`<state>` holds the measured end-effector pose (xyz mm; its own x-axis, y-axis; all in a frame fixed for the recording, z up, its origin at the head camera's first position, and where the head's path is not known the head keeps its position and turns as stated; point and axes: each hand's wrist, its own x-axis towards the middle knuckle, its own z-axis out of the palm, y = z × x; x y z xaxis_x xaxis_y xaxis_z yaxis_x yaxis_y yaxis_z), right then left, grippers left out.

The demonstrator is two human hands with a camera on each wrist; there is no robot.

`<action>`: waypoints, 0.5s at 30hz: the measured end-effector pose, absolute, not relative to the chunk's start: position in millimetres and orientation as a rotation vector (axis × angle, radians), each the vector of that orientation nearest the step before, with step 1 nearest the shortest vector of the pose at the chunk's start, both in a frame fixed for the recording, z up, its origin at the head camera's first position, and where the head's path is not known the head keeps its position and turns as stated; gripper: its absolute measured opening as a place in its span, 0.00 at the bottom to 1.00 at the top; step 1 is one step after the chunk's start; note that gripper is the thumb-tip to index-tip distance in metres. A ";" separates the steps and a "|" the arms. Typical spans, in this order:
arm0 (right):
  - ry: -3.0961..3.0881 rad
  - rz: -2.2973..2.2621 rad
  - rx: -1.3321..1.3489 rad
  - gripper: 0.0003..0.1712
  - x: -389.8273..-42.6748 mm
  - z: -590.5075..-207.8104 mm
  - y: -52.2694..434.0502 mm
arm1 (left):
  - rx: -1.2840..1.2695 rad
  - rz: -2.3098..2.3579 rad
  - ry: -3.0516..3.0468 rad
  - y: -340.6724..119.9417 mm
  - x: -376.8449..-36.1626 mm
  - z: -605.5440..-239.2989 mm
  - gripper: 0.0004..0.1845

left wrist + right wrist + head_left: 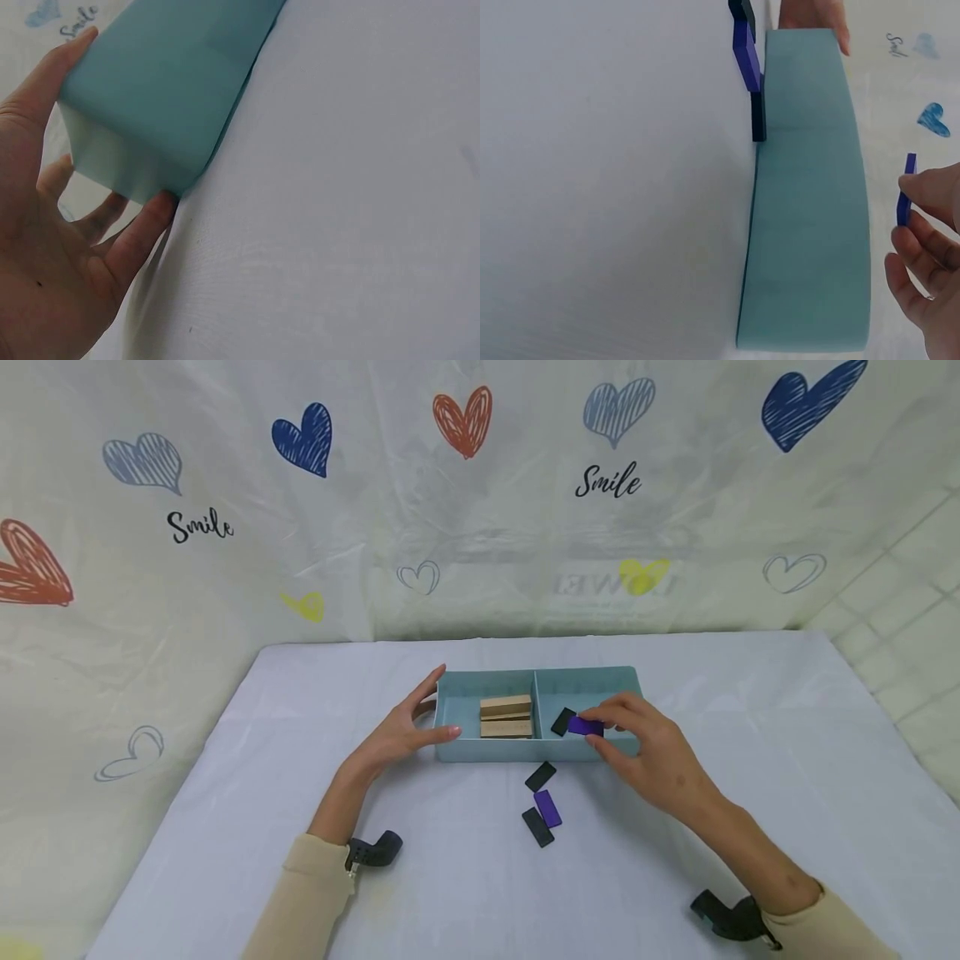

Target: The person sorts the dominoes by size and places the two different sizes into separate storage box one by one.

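Note:
A teal two-compartment tray (536,752) stands on the white table. My left hand (408,727) holds its left end, thumb on the front wall and fingers round the side (105,225). My right hand (626,735) pinches a purple tile (585,725) above the right compartment, seen edge-on as the purple tile (905,189) in the right wrist view. A black tile (563,721) lies in that compartment. Wooden blocks (506,717) are stacked in the left compartment. In front of the tray lie two black tiles (540,776) and one purple tile (547,807).
The table (225,827) is covered in a white cloth, with a heart-printed curtain (465,485) hanging behind it. Wrist camera mounts (375,850) sit on both forearms. A tiled floor (915,610) shows at the right.

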<state>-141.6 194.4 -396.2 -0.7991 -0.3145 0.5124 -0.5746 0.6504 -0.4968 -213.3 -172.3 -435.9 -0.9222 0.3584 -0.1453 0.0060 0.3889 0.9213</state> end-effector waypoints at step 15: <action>-2.479 0.940 0.640 0.18 -158.8 -396.9 196.7 | 0.310 1.526 2.349 -172.0 -212.6 -437.1 0.51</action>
